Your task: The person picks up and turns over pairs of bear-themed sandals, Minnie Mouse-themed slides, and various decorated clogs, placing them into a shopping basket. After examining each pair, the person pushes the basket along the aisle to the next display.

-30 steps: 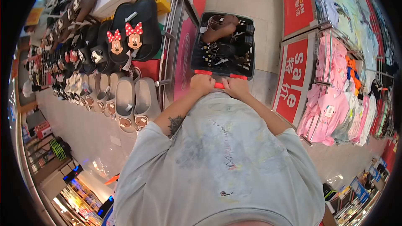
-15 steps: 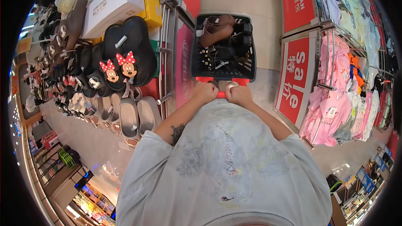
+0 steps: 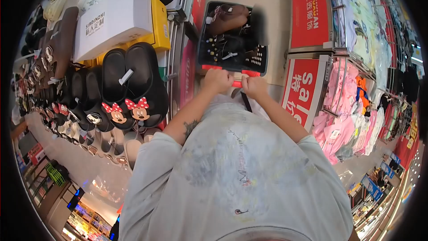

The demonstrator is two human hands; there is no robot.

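My left hand (image 3: 217,81) and my right hand (image 3: 254,85) are wrapped side by side around the red handle (image 3: 237,83) of a dark basket cart. Just beyond them is the cart's basket (image 3: 200,56), with perforated sides. Inside lie brown shoes (image 3: 227,19) at the far left and black footwear (image 3: 227,47) with small charms and a white tag nearer me. A dark blurred patch covers the basket's right side, so what lies there cannot be made out.
On my left, racks hold black slippers (image 3: 133,89) with cartoon mouse figures, a white box (image 3: 113,22) and a yellow box (image 3: 159,22). To the right, a red sale sign (image 3: 305,89) fronts racks of pink clothes (image 3: 334,127). Tiled floor (image 3: 277,13) runs between.
The cart and both hands sit slightly higher in view, arms stretched further forward. The slippers and clothes racks have shifted as I move along the aisle. Both hands keep their hold.
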